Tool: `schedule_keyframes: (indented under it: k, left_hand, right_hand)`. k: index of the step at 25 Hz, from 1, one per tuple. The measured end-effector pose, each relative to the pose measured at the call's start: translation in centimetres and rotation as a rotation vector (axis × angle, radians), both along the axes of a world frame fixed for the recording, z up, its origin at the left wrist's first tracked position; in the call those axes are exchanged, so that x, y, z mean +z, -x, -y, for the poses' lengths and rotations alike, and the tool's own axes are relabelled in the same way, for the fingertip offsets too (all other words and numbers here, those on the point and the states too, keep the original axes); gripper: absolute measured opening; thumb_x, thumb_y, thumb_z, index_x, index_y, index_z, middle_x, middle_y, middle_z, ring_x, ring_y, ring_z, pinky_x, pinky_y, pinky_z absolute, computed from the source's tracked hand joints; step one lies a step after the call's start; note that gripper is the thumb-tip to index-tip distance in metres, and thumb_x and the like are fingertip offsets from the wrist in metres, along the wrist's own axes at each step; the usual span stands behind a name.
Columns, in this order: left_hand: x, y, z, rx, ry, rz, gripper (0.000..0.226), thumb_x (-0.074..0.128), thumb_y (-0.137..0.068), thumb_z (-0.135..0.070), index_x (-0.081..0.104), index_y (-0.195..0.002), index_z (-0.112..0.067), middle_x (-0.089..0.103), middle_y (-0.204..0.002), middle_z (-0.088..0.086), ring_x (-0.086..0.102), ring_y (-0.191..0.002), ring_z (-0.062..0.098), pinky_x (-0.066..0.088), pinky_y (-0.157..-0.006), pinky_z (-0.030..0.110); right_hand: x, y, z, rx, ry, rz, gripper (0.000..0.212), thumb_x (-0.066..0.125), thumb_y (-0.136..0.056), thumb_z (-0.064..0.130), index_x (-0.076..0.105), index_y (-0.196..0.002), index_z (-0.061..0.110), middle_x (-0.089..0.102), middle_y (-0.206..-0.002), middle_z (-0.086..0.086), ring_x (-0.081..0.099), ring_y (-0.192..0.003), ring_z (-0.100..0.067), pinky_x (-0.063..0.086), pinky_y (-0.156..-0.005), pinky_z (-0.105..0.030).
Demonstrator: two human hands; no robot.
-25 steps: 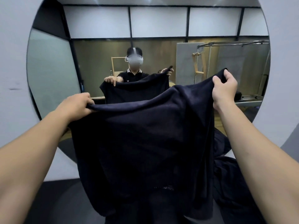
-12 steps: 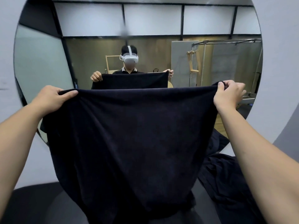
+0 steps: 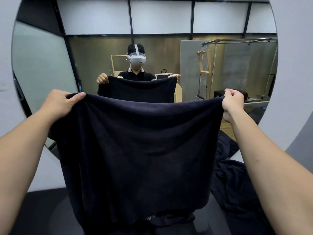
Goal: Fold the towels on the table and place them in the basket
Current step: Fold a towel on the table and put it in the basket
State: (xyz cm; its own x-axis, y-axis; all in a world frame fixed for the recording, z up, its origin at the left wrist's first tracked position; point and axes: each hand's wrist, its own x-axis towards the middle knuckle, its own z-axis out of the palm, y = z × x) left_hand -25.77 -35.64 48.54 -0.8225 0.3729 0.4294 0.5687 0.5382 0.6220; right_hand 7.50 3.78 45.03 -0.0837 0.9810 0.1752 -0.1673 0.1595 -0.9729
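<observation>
Dark navy terry towel (image 3: 135,150) hangs spread in the air above the dark counter (image 3: 42,209), each upper corner pinched: left hand (image 3: 61,104) and right hand (image 3: 232,103) both keep a closed grip. Level the corners, then bring them together evenly.

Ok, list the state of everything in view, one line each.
Towel: held up, spread flat, hanging from its top corners.
Left hand: grips the towel's top left corner.
Right hand: pinches the top right corner.
Other towels: crumpled, unfolded, on the right.
Mirror: upright, reflecting the person.
</observation>
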Motion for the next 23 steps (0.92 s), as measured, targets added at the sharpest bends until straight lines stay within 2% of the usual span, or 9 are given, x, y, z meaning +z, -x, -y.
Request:
schedule_keyframes:
  k: [4,5,9,13,16,20,22,23]
  left_hand:
    - [0.0,-0.2,-0.6,0.054,0.058,-0.053,0.062,0.057,-0.091,-0.066,0.072,-0.080,-0.007,0.069,-0.083,0.018,0.063,-0.077,0.037,0.042,-0.061,0.036]
    - [0.1,-0.3,-0.7,0.074,0.101,-0.081,0.062,0.055,-0.092,-0.068,0.072,-0.078,-0.009,0.069,-0.082,0.017,0.062,-0.077,0.036,0.040,-0.060,0.036]
    - [0.1,0.1,-1.0,0.135,0.310,-0.210,0.066,0.044,-0.090,-0.077,0.071,-0.075,-0.019,0.067,-0.080,0.008,0.059,-0.083,0.034,0.040,-0.066,0.037]
    - [-0.6,0.8,-1.2,0.132,0.457,-0.278,0.063,0.041,-0.087,-0.082,0.069,-0.073,-0.027,0.067,-0.081,0.004,0.058,-0.083,0.030,0.041,-0.067,0.035]
    - [-0.9,1.2,-1.6,0.125,0.518,-0.313,0.065,0.038,-0.081,-0.088,0.064,-0.067,-0.030,0.066,-0.080,0.002,0.060,-0.084,0.030,0.045,-0.069,0.035]
    - [-1.3,1.6,-1.2,0.153,0.624,-0.260,0.072,0.034,-0.077,-0.093,0.069,-0.073,-0.030,0.067,-0.081,-0.001,0.062,-0.083,0.027,0.045,-0.067,0.034]
    - [-2.0,1.6,-1.1,0.175,0.655,-0.154,0.073,0.037,-0.080,-0.090,0.071,-0.076,-0.026,0.068,-0.086,0.002,0.062,-0.085,0.028,0.046,-0.069,0.034]
    - [-2.4,1.6,-1.4,0.169,0.660,-0.069,0.071,0.040,-0.084,-0.084,0.074,-0.083,-0.021,0.070,-0.096,0.006,0.063,-0.091,0.030,0.047,-0.073,0.035]
  right_hand:
    - [-0.1,-0.5,-0.5,0.148,0.085,-0.087,0.047,0.036,-0.100,0.005,0.061,-0.137,0.022,0.055,-0.136,-0.005,0.052,-0.123,-0.024,0.045,-0.111,-0.042]
    - [-0.4,-0.6,-0.5,0.184,0.042,-0.028,0.048,0.038,-0.100,0.003,0.058,-0.141,0.019,0.054,-0.139,-0.007,0.051,-0.126,-0.025,0.044,-0.112,-0.042]
    - [-2.0,-0.6,-1.3,0.099,-0.256,0.473,0.048,0.045,-0.098,-0.001,0.052,-0.145,0.008,0.053,-0.145,-0.015,0.052,-0.131,-0.031,0.042,-0.114,-0.042]
    - [-4.0,-0.6,-2.3,-0.042,-0.454,0.704,0.031,0.053,-0.100,0.007,0.067,-0.127,0.003,0.063,-0.132,-0.021,0.055,-0.125,-0.038,0.041,-0.108,-0.039]
    - [-5.0,-0.2,-2.5,-0.087,-0.547,0.849,0.028,0.053,-0.103,0.016,0.070,-0.120,0.002,0.060,-0.126,-0.026,0.053,-0.119,-0.044,0.042,-0.104,-0.044]
    - [-5.5,-0.7,-2.6,-0.268,-0.561,1.030,0.029,0.053,-0.103,0.028,0.067,-0.121,0.010,0.052,-0.129,-0.022,0.044,-0.121,-0.044,0.039,-0.101,-0.051]
    - [-5.8,-0.6,-2.7,-0.197,-0.461,1.003,0.030,0.051,-0.104,0.029,0.064,-0.122,0.008,0.058,-0.129,-0.022,0.049,-0.121,-0.044,0.042,-0.099,-0.048]
    - [-5.8,-0.3,-2.6,-0.130,-0.392,0.965,0.031,0.052,-0.103,0.030,0.064,-0.119,0.006,0.061,-0.124,-0.023,0.054,-0.118,-0.043,0.045,-0.096,-0.046]
